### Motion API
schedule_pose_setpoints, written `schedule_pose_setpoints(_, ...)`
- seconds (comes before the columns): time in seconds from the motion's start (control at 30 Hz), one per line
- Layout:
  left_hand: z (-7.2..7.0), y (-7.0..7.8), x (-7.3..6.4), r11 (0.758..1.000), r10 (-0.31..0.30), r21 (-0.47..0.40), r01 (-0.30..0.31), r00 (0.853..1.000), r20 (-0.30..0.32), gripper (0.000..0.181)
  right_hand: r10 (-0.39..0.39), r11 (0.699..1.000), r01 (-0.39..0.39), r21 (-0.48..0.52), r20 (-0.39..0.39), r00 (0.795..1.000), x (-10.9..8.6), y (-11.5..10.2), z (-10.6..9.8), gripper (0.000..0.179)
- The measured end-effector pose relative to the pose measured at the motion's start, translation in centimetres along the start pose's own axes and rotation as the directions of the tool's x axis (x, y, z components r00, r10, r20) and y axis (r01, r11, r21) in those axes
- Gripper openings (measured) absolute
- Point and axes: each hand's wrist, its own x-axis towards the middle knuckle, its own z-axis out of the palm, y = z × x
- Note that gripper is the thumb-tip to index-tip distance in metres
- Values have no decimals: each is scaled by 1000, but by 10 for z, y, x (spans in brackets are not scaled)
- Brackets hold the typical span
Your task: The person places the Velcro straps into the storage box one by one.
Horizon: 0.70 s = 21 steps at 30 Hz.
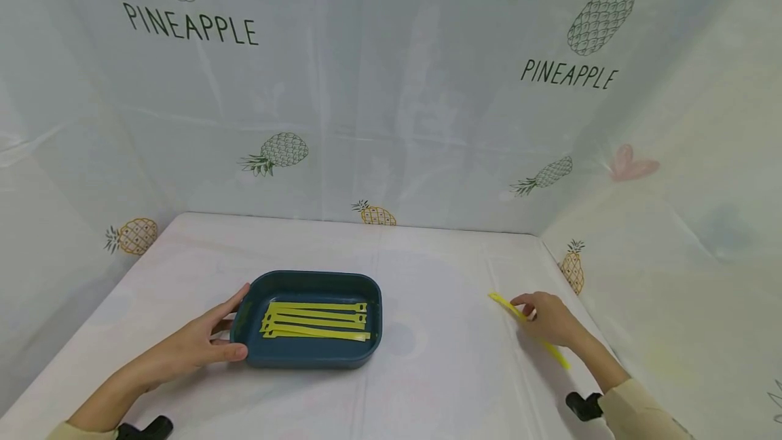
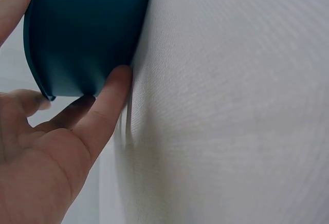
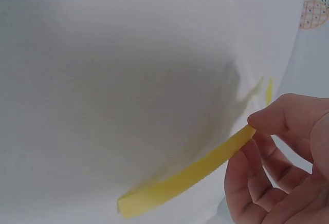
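A dark teal tray [image 1: 305, 356] sits on the white table, left of centre. In it lie several yellow hook-and-loop cable ties [image 1: 318, 323], side by side and partly overlapping. My left hand [image 1: 191, 347] spreads around the tray's left end, fingers at the far corner and thumb at the near one. The left wrist view shows the straight thumb touching the tray wall [image 2: 87, 34] low down by the table. Far to the right, my right hand [image 1: 552, 319] pinches another yellow cable tie [image 3: 187, 183] near its middle, just over the table, between thumb and fingertips.
A white cloth covers the table [image 1: 427, 386]. Behind it and at both sides hang pale sheets [image 1: 403, 107] printed with pineapples. The table's back edge [image 1: 427, 227] meets the rear sheet. A black strap part [image 1: 584, 406] shows at the right wrist.
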Motion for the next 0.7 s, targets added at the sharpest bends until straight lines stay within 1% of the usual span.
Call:
schedule_pose_setpoints(0.1,0,0,0,1000,-1,5,1,1000,0,105,-50,999,50,-12,-16,999,2,-1,-2,40)
schedule_pose_setpoints(0.23,0,0,0,1000,3,8,-3,1000,1,105,-85,996,85,-8,-24,996,6,-10,-6,41)
schedule_pose_setpoints(0.3,0,0,1,1000,8,7,-8,1000,3,105,-92,996,92,3,-23,995,7,-17,-9,41)
schedule_pose_setpoints(0.57,0,0,0,1000,23,12,-23,1000,0,105,-139,990,138,-7,-37,990,20,-50,-18,41)
schedule_pose_setpoints(0.7,0,0,0,999,29,13,-29,1000,-1,105,-179,984,179,0,-44,983,27,-68,-22,42)
